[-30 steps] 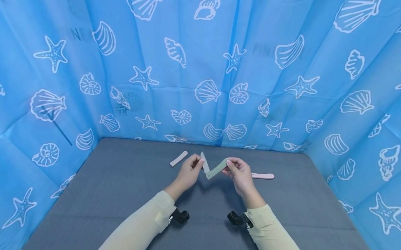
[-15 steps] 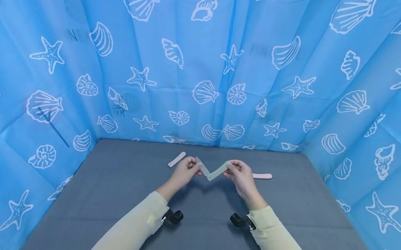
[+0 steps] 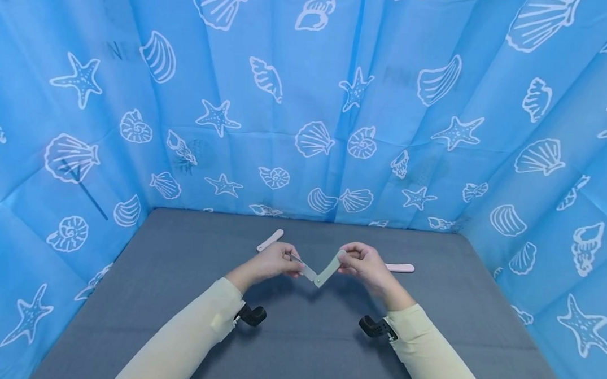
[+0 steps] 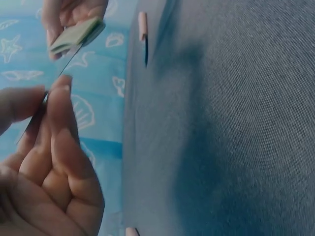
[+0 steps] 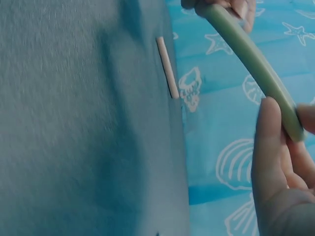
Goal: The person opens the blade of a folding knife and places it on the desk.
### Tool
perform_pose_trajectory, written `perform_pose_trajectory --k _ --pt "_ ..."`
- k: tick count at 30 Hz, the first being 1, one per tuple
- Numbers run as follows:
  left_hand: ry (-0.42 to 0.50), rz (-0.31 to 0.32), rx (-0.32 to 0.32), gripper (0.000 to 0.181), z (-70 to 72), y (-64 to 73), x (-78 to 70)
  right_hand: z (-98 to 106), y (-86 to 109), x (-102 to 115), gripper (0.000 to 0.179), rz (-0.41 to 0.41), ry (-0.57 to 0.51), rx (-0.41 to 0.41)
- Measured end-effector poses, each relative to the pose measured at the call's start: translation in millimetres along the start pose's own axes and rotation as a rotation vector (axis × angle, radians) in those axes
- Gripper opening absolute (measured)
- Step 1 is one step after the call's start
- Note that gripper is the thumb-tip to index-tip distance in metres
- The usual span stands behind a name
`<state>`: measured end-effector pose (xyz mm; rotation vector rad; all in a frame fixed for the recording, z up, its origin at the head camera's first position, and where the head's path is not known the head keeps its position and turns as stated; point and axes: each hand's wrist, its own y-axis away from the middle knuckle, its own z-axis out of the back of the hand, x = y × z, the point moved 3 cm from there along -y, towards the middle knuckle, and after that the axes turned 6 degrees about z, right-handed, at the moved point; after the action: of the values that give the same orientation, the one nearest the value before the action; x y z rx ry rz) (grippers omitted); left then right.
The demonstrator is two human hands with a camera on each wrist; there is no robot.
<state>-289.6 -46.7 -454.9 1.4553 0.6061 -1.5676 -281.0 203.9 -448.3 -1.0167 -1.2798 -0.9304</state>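
Note:
A folding knife with a pale green handle (image 3: 329, 270) is held up above the table, its grey blade (image 3: 307, 272) swung partly out so the two form a wide V. My left hand (image 3: 271, 260) pinches the blade between thumb and fingers; the left wrist view shows the thin blade (image 4: 67, 64) edge-on. With thumb and fingertips, my right hand (image 3: 368, 266) grips the far end of the handle. The pivot sits at the V's bottom, between both hands. In the right wrist view the curved green handle (image 5: 256, 64) hides most of the blade.
A pink-handled piece (image 3: 270, 240) lies on the grey table (image 3: 296, 359) behind my left hand. Another pink handle (image 3: 400, 268) lies right of my right hand; in the left wrist view a dark pointed part extends from it. A blue shell-print curtain (image 3: 304, 172) surrounds the table.
My left hand has moved left and lower, tilting the blade flatter and widening its angle with the handle. My right hand has turned the handle steeper, and the pivot has come slightly nearer.

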Motion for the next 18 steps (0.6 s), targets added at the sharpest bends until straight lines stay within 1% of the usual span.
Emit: perform_pose_trajectory --k 3,6,8,12,15,18 --pt "-0.025 0.013 0.041 0.011 0.6 2.1 1.0 2.6 -1.0 2.4 0.034 -0.038 0.068 0.089" --pt "-0.04 0.012 0.05 0.011 -0.7 3.9 1.6 4.0 -0.9 2.8 0.033 -0.066 0.11 0.17" --pt "-0.039 0.009 0.047 0.01 -1.7 4.9 1.7 4.1 -0.3 3.3 0.031 -0.077 0.118 0.194" --pt "-0.028 -0.001 0.029 0.01 -2.2 6.9 0.2 3.9 0.9 5.2 0.027 -0.091 0.104 0.18" --pt "-0.01 -0.011 0.009 0.01 -0.6 7.3 -0.4 3.9 0.1 6.3 0.03 -0.095 0.088 0.139" --pt "0.0 -0.026 -0.04 0.011 2.4 6.8 2.4 3.6 -0.7 7.7 0.034 -0.084 0.067 0.077"
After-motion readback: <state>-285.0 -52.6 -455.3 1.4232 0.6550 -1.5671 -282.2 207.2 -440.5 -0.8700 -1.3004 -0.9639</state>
